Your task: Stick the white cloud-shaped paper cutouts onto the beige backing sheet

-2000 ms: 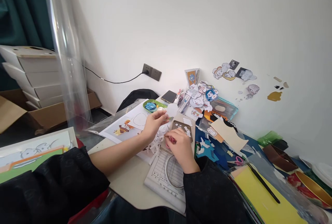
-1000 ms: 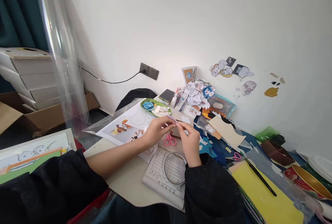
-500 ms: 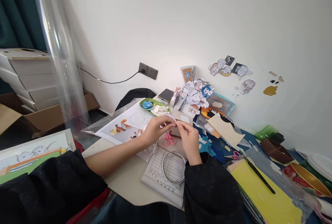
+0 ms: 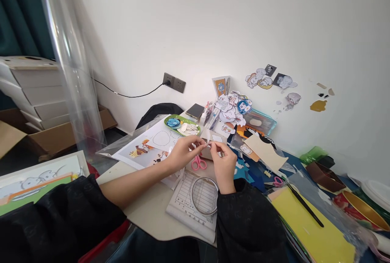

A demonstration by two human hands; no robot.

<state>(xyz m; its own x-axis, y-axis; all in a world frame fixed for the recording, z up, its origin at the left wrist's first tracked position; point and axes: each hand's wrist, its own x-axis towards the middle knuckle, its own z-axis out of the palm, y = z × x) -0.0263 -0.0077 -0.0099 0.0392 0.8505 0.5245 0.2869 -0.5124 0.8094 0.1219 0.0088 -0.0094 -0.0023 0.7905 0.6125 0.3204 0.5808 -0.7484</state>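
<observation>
My left hand (image 4: pixel 182 152) and my right hand (image 4: pixel 224 165) meet over the middle of the desk, fingers pinched together on a small white paper cutout (image 4: pixel 207 138) held between them. Small pink scissors (image 4: pixel 198 162) lie on the desk just below the hands. Nearer to me sits a ruled notepad (image 4: pixel 195 206) with a clear tape ring (image 4: pixel 204 196) on it. A printed sheet with a cartoon figure and cut-out holes (image 4: pixel 149 146) lies under my left wrist.
A green dish with paper scraps (image 4: pixel 181 124), a phone (image 4: pixel 195 111) and cartoon stickers (image 4: pixel 234 110) sit by the wall. Yellow paper (image 4: pixel 310 230) with a black pen (image 4: pixel 306 210), more pink scissors (image 4: pixel 276 181) and trays lie right. A clear plastic roll (image 4: pixel 73 64) and stacked boxes (image 4: pixel 33 88) stand left.
My right hand set the pink scissors down on the desk and rose to join my left hand. Both hands now pinch the small white cutout.
</observation>
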